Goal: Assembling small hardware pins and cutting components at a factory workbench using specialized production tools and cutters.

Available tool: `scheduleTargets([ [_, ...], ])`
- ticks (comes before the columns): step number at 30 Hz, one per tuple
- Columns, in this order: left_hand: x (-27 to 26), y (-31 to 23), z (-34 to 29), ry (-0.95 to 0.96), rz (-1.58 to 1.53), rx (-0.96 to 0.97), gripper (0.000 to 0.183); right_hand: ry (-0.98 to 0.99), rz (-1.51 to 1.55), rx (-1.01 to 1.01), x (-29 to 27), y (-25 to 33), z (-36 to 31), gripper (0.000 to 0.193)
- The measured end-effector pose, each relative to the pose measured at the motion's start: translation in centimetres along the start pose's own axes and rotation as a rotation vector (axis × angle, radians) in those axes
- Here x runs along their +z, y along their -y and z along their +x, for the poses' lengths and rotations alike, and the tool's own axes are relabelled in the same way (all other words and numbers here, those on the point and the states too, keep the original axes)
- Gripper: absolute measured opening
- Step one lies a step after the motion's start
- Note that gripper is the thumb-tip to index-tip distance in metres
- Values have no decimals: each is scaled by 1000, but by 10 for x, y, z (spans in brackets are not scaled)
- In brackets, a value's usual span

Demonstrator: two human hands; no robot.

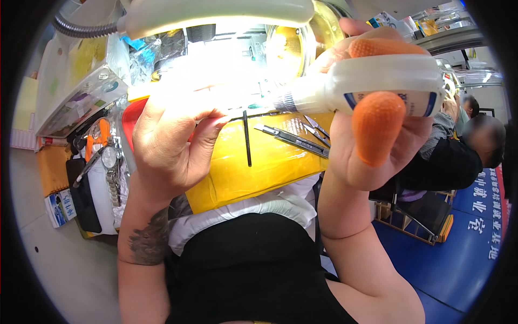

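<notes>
My right hand (345, 135) grips a white plastic squeeze bottle (386, 70) lying sideways, its nozzle toward my left hand. Orange textured finger covers (379, 127) sit on two of its fingers. My left hand (172, 129) is closed, thumb and fingertips pinched together close to the nozzle tip. Glare washes out whatever lies in that pinch. Below the hands is a yellow wrapped pad (226, 178). A thin black stick (247, 139) rests on it, beside a slim pointed cutter-like tool (295, 141) and another pointed metal tool (317, 128).
A bright white lamp (216, 16) hangs low over the work. Round glass containers (290, 49) stand behind. At left are a clear plastic drawer box (81, 102), a metal-band wristwatch (112, 175) and an orange-handled tool (97, 137). Another person (453, 146) sits at right.
</notes>
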State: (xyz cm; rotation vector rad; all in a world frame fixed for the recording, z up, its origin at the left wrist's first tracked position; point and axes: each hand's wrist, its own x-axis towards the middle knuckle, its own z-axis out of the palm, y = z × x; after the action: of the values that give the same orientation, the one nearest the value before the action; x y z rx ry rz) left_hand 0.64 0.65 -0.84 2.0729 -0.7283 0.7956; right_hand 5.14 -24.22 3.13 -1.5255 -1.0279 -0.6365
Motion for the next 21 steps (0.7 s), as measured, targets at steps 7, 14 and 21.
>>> scheduleTargets([
  [7,1,1,-2,-8,11,7,19,-152,-38,-31,10,-2,-3,41],
  [14,0,0,-2,-8,4,5,19,-196,242,5,22,9,1,40],
  [21,0,0,-2,-2,0,2,18,-85,-65,-86,0,-10,-4,42],
])
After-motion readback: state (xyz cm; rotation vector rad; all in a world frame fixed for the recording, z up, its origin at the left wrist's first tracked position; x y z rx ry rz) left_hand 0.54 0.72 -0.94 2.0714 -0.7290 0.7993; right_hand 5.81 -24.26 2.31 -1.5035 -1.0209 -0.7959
